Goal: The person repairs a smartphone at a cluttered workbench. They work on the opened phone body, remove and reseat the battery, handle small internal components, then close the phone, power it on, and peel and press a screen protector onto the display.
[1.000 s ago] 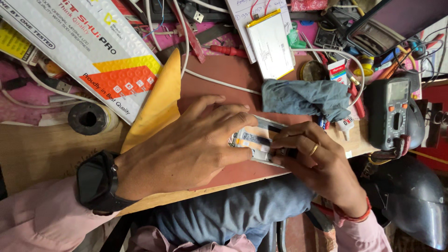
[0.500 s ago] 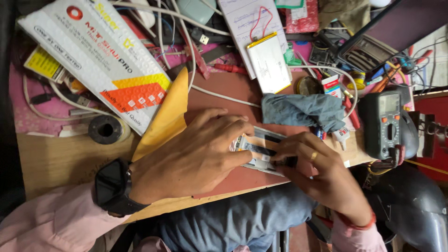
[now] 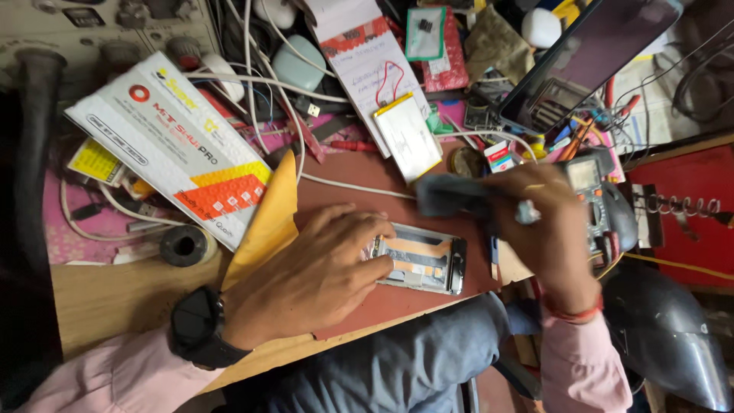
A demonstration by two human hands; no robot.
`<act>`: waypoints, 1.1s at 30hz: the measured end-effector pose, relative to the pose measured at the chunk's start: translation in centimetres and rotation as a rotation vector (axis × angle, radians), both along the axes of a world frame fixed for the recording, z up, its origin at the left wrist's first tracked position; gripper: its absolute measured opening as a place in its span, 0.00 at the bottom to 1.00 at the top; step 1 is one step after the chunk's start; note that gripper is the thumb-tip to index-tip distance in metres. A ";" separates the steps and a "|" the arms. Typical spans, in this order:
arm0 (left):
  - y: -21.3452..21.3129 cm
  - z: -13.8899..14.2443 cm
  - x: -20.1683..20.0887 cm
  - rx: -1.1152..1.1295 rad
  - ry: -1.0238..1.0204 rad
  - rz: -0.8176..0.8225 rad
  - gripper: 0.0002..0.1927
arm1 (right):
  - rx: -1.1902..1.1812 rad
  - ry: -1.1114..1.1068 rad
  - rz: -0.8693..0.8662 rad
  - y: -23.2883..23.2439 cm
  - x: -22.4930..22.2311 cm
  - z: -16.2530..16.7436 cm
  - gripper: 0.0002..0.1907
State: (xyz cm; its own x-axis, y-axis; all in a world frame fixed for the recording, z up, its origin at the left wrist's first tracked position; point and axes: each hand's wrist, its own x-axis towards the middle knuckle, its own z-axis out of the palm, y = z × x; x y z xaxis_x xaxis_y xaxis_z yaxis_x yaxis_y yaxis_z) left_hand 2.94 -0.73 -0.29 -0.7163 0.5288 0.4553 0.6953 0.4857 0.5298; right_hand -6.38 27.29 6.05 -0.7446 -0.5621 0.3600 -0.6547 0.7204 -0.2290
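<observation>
The left hand [image 3: 310, 279], wearing a black watch [image 3: 197, 327] at the wrist, is lying flat on the brown tabletop [image 3: 344, 180], its fingers [image 3: 365, 246] spread and pressing down on the near end of an opened phone frame [image 3: 425, 258]. The frame is lying flat near the tabletop's front edge, between the two hands. The right hand [image 3: 547, 229] is hovering just beside the frame's other end, its fingers closed around a grey cloth [image 3: 453, 197] that is blurring with motion. A yellow envelope [image 3: 267, 218] is lying just left of the left hand, partly under a white printed box [image 3: 172, 145]. Farther back, a flat silver battery pack [image 3: 407, 136] is resting among white cables [image 3: 260, 76], and a multimeter [image 3: 592, 195] is sitting behind the right hand.
</observation>
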 end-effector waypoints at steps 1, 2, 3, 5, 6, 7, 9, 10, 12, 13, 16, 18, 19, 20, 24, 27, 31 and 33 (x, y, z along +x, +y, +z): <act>-0.1 0.1 0.1 -0.005 -0.001 0.001 0.10 | -0.044 0.012 -0.015 0.3 0.1 0.5 0.11; -0.1 0.1 0.2 -0.009 -0.004 0.003 0.09 | -0.115 -0.011 -0.186 0.9 0.3 1.2 0.12; -0.1 0.1 0.3 -0.014 -0.005 0.005 0.09 | -0.185 -0.036 -0.357 1.5 0.6 2.0 0.16; -0.2 0.0 0.4 -0.026 -0.010 0.006 0.09 | 0.025 0.089 -0.349 2.3 0.5 3.1 0.14; -0.2 -0.1 0.5 -0.021 -0.004 0.007 0.09 | 0.090 0.135 -0.319 2.3 0.5 3.3 0.16; -0.2 -0.1 0.5 -0.017 0.003 0.008 0.10 | 0.153 0.183 -0.289 2.2 0.6 3.6 0.18; -0.2 -0.2 0.5 -0.006 0.011 0.003 0.10 | 0.197 0.258 -0.178 1.0 0.8 3.2 0.27; -0.2 -0.1 0.5 -0.002 0.015 0.002 0.09 | 0.155 0.188 -0.128 -0.1 0.7 2.7 0.26; -0.4 0.0 0.4 -0.002 0.021 0.005 0.09 | 0.012 0.036 -0.013 -3.0 0.1 1.2 0.24; -0.3 0.1 0.4 -0.005 0.015 0.000 0.09 | -0.086 -0.053 0.042 -4.5 0.0 0.4 0.22; -0.5 0.3 0.4 0.015 0.004 -0.006 0.10 | -0.008 -0.115 0.013 -7.9 -1.0 -0.7 0.30; -0.6 0.3 0.5 0.025 0.002 0.005 0.11 | 0.079 -0.108 -0.002 -8.9 -1.4 -0.9 0.32; -0.7 0.3 0.6 0.022 0.000 0.013 0.11 | 0.060 -0.101 0.022 -9.0 -1.6 -0.8 0.32; -0.7 0.2 0.6 0.020 -0.003 0.023 0.12 | 0.043 -0.096 0.047 -8.9 -1.7 -0.7 0.32; -0.8 -0.1 0.7 -0.002 -0.002 0.042 0.12 | -0.091 -0.207 0.082 -7.8 -2.7 -0.8 0.23; -0.8 -0.1 0.6 0.002 0.001 0.041 0.13 | 0.022 -0.307 -0.367 -7.0 -3.6 -1.5 0.11; -0.9 0.0 0.4 0.056 0.002 0.015 0.11 | -0.410 -0.102 -0.103 -4.9 -3.2 -2.3 0.09; -0.8 -0.1 0.2 0.081 -0.009 -0.001 0.09 | -0.635 -0.295 -0.075 -3.0 -1.3 -2.4 0.08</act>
